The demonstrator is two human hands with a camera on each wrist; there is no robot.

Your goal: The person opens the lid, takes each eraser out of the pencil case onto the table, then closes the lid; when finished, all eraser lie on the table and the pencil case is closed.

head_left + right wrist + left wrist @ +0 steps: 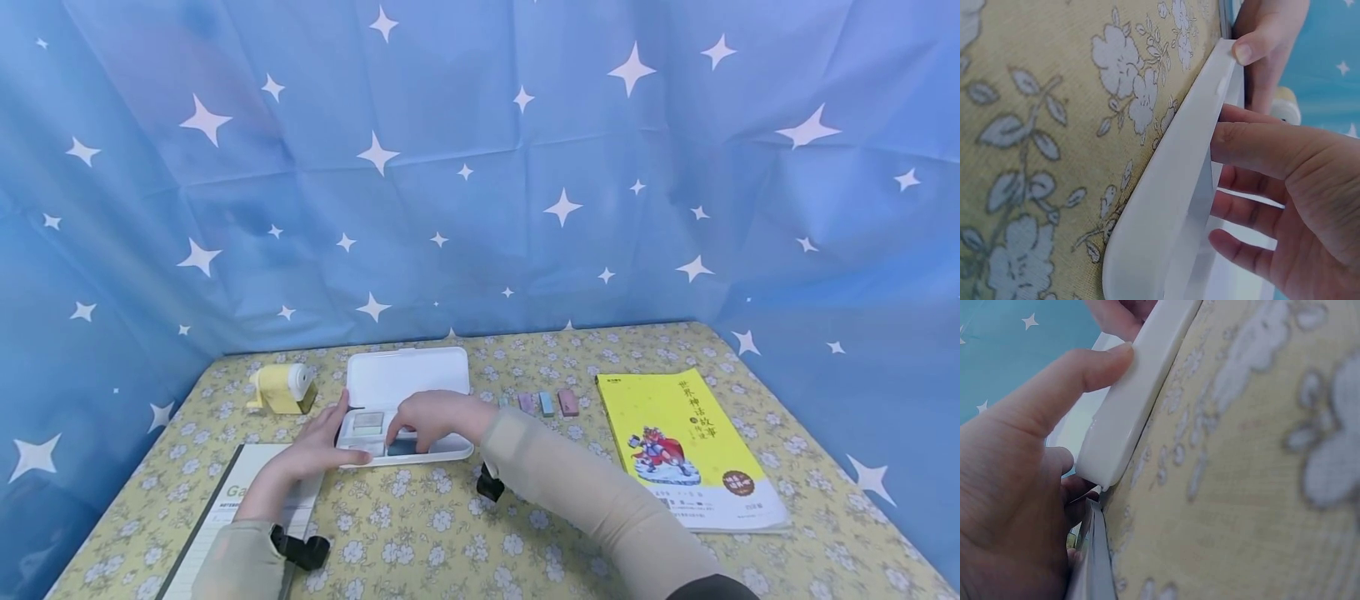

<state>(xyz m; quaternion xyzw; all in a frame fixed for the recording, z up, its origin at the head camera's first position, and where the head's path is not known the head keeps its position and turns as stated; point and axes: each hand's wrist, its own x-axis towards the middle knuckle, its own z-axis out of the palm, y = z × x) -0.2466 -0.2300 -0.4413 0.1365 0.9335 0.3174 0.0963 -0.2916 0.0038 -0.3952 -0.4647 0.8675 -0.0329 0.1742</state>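
Note:
A white pencil case (pixel 408 373) lies with its lid raised on the tabletop. My left hand (pixel 318 446) grips its left end. In the left wrist view the thumb (pixel 1107 365) presses the front wall and the other fingers go behind the end. My right hand (pixel 435 417) reaches down into the tray, its thumb and fingers around a dark blue eraser (pixel 402 447). In the right wrist view the case wall (pixel 1166 181) hides most of that eraser and the fingertips. Pale, block-like erasers (pixel 368 421) sit in the tray's left part.
Several small coloured erasers (pixel 546 404) stand in a row right of the case. A yellow pencil sharpener (pixel 283 388) is at the back left. A notebook (pixel 243 479) lies partly under my left arm; a yellow book (pixel 675 442) lies to the right. A starry blue cloth (pixel 480 208) hangs behind.

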